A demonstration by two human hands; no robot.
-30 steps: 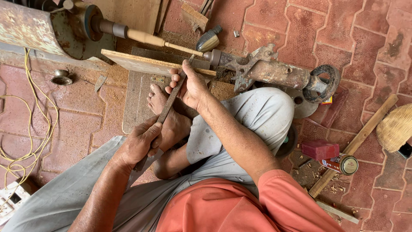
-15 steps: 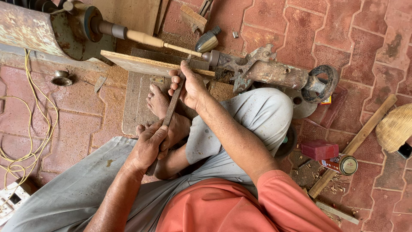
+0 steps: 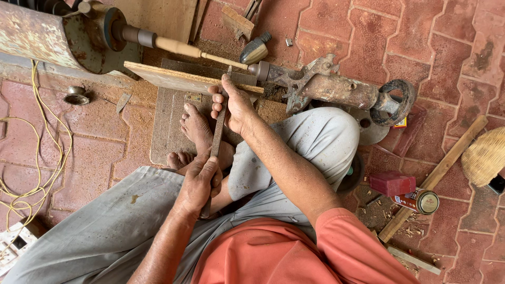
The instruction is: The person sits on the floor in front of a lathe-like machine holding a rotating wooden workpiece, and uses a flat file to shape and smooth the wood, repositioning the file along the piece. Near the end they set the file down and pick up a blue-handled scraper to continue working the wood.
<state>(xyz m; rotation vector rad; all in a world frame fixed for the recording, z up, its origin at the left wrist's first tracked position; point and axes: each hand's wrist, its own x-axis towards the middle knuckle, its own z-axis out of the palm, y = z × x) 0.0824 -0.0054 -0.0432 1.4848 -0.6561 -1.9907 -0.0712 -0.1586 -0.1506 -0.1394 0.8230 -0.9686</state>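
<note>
Left hand (image 3: 201,181): its grip is wrapped tight around the near end of a long, flat metal tool (image 3: 216,138), knuckles up, just above the person's lap.
Right hand (image 3: 234,105): its grip is pinched narrow on the far end of the same tool, fingers curled over the blade, thumb side resting against the edge of the wooden board (image 3: 184,79).
Metal tool: runs straight between the two grips, from the left hand up to the right one, passing over the bare feet (image 3: 197,129); its tip reaches the board just past the right grip.
Wooden board: lies flat and crosswise right beyond the right grip, a little in front of the spindle.
Wooden spindle (image 3: 181,48): a pale turned piece held between the rusty lathe drum (image 3: 58,39) to the left of the grips and the metal tail piece (image 3: 336,92) to their right; it sits just beyond the board, apart from both hands.
Feet: bare, tucked under the tool between the two grips, on a dusty mat (image 3: 168,115).
Floor (image 3: 447,47): red paving bricks with sawdust around the mat.
Right of the grips: a red box (image 3: 392,183), a small can (image 3: 421,201) and a wooden stick (image 3: 436,176), all well apart from the hands.
Left of the grips: a yellow cord (image 3: 31,158) looping over the bricks, well apart.
</note>
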